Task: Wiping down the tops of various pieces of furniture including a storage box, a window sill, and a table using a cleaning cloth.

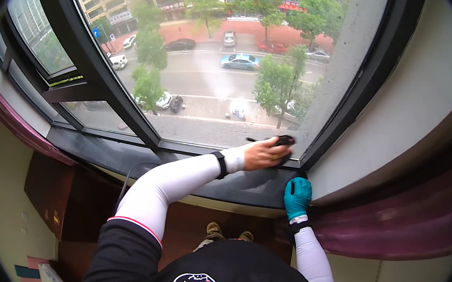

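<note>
My left hand (pixel 262 155), bare below a white sleeve and a black wristband, is wrapped round a small dark object (pixel 284 142). That object is black with a reddish patch, blurred, and its kind I cannot make out. It is held near the lower right corner of the window pane (pixel 208 100). Lower and to the right, my right hand (pixel 298 196) wears a teal glove. Its fingers are curled into a fist at the right end of the dark sill (pixel 243 187), beside the white wall. Something dark shows just past the knuckles; whether the fist holds it cannot be told.
A dark window frame (pixel 346 110) borders the pane. At the right hangs a purple curtain (pixel 394 227), and another curtain (pixel 21 123) is at the left. A brown cabinet (pixel 52 193) stands below the sill at left. A thin dark cable (pixel 125 185) hangs near my left arm.
</note>
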Demonstrator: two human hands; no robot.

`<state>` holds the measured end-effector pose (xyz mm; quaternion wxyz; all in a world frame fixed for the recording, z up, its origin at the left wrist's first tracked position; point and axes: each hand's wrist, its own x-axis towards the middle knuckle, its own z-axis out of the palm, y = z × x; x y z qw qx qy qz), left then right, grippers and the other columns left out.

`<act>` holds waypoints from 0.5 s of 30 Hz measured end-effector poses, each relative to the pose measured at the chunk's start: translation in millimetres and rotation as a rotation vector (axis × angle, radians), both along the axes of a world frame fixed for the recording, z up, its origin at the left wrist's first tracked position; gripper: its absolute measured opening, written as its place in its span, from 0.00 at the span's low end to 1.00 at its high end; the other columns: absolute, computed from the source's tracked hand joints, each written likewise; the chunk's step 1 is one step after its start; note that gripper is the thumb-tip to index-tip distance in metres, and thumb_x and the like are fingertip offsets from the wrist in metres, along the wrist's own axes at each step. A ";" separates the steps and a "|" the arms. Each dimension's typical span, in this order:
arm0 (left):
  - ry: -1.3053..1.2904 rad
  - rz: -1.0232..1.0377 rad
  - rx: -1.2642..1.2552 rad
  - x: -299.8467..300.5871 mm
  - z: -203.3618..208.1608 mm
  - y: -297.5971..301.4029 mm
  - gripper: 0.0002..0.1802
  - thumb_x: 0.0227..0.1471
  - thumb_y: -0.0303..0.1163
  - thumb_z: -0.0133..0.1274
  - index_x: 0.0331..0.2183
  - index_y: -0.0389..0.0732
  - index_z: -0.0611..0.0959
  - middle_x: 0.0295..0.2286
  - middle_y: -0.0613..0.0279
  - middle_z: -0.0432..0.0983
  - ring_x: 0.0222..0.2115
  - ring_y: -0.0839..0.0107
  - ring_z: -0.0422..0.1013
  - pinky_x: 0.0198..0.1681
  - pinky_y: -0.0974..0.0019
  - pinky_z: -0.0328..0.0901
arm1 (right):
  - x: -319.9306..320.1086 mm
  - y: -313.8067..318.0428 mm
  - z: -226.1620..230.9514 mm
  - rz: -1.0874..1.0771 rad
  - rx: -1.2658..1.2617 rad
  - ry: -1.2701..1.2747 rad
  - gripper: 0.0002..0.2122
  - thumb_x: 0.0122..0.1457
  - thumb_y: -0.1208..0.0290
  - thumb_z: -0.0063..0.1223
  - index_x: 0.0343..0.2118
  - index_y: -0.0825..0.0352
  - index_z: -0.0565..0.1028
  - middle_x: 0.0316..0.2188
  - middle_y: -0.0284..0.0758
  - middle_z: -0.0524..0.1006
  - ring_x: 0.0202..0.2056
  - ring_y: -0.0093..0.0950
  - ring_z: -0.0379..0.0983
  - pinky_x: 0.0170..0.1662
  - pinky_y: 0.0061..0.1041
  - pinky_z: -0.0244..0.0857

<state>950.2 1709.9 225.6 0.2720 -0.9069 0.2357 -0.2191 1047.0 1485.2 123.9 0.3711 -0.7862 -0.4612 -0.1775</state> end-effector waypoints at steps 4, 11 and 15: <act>0.130 0.107 -0.022 -72.2 -31.1 45.8 0.20 0.41 0.34 0.51 0.41 0.49 0.76 0.62 0.53 0.51 0.63 0.60 0.50 0.64 0.55 0.48 | -1.1 0.1 4.1 0.005 0.023 0.019 0.04 0.50 0.76 0.54 0.24 0.64 0.69 0.27 0.39 0.70 0.33 0.41 0.67 0.38 0.39 0.62; -0.144 0.404 -0.322 -188.1 46.8 122.8 0.21 0.40 0.29 0.58 0.40 0.58 0.77 0.59 0.58 0.57 0.60 0.57 0.52 0.58 0.52 0.55 | 1.6 0.8 0.7 -0.004 -0.028 0.019 0.04 0.50 0.76 0.55 0.27 0.64 0.70 0.30 0.38 0.71 0.35 0.40 0.67 0.40 0.38 0.63; -0.743 0.480 -0.244 -195.4 152.1 137.4 0.28 0.45 0.28 0.60 0.51 0.42 0.75 0.58 0.48 0.52 0.56 0.45 0.57 0.59 0.52 0.53 | 1.8 1.6 0.3 -0.011 -0.029 -0.007 0.05 0.50 0.75 0.54 0.26 0.64 0.69 0.29 0.38 0.70 0.34 0.40 0.67 0.39 0.39 0.61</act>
